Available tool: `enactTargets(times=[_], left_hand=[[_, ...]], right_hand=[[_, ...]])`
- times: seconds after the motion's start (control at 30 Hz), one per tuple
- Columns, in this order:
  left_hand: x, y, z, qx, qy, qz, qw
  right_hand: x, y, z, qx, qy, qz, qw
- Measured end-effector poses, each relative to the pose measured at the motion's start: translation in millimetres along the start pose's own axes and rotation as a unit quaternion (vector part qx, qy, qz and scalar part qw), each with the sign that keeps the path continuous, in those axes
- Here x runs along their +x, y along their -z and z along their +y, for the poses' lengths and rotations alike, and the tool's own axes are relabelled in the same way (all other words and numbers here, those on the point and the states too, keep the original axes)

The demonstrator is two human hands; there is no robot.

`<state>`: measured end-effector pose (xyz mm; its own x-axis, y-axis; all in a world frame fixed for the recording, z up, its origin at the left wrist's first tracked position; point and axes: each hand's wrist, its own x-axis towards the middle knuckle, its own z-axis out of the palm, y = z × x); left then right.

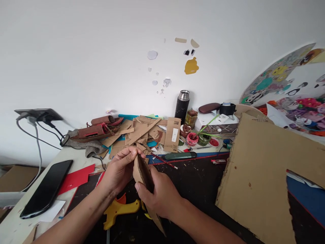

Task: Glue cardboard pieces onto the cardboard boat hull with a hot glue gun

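A bent cardboard piece (139,173) is held between my two hands above the dark work mat. My left hand (124,166) pinches its upper tip between thumb and fingers. Around its middle, my right hand (159,193) is closed, the thumb pressed on the near face. The piece's lower end tapers to a point below my right hand. Under my hands lies a yellow glue gun (119,211), partly hidden by the left wrist. Just beyond, a green utility knife (180,155) and a dark red pencil (165,161) rest on the mat.
A large cardboard sheet (256,179) covers the right side. Cardboard scraps (138,130) and a brown model boat (93,132) lie at the back left. Several paint jars (192,139) stand near a black flask (182,106). A phone (47,189) and red paper (76,179) are at left.
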<state>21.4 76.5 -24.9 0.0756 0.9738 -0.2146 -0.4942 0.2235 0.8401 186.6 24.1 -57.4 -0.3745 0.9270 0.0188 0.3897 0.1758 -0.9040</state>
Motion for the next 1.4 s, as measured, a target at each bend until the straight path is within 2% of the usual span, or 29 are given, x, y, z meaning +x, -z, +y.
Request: enactTargets(times=[0.27, 0.47, 0.53, 0.63, 0.7, 0.93, 1.13, 1.4], left_hand=[[-1.3, -0.1, 1.1, 0.004, -0.01, -0.001, 1.0], [-6.2, -1.0, 6.1, 0.016, -0.048, -0.015, 0.999], [-7.5, -2.0, 7.8, 0.014, -0.058, -0.025, 0.998], [-8.7, -3.1, 10.7, 0.016, -0.064, -0.042, 0.997], [-8.9, -2.4, 12.8, 0.019, -0.065, -0.051, 0.996], [-5.9, 2.5, 17.0, 0.023, -0.062, -0.057, 0.996], [-4.9, 3.0, 20.1, 0.028, -0.075, -0.083, 0.993], [-4.4, 5.2, 20.7, -0.004, -0.059, -0.12, 0.991]], right_hand=[[1.7, 0.9, 1.7, 0.023, 0.022, 0.005, 0.999], [4.2, 2.3, 8.9, 0.14, 0.041, -0.044, 0.988], [4.0, 2.3, 8.7, 0.209, 0.028, -0.069, 0.975], [2.9, 3.3, 4.6, 0.33, -0.012, -0.14, 0.933], [2.7, 4.7, 1.4, 0.371, -0.025, -0.167, 0.913], [6.3, 4.3, 2.5, 0.376, -0.015, -0.143, 0.915], [6.7, 3.5, 4.4, 0.368, -0.017, -0.153, 0.917], [9.0, 2.9, 10.4, 0.46, -0.022, -0.217, 0.861]])
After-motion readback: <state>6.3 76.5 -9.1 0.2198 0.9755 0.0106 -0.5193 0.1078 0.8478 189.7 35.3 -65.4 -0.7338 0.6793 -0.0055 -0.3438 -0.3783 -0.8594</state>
